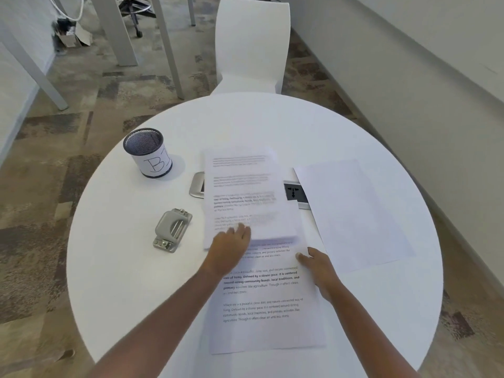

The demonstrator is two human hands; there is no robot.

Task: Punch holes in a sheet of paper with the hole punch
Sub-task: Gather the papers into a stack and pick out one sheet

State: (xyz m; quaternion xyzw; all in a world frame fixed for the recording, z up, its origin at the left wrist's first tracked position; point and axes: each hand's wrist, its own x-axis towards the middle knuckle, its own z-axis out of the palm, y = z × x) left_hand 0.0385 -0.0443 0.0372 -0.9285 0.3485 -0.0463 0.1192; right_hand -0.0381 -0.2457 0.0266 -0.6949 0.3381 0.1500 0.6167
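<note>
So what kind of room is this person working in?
Probably an office or meeting room: a round white table with a built-in power socket, a mesh pen cup, a hole punch, printed sheets and a white chair.

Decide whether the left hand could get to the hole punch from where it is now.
Probably yes. The left hand rests on the printed sheets, and the hole punch sits just to its left on bare table, with nothing between them.

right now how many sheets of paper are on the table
3: a blurred printed sheet under the left hand, a printed sheet nearest, a blank sheet right. More may be stacked beneath.
</note>
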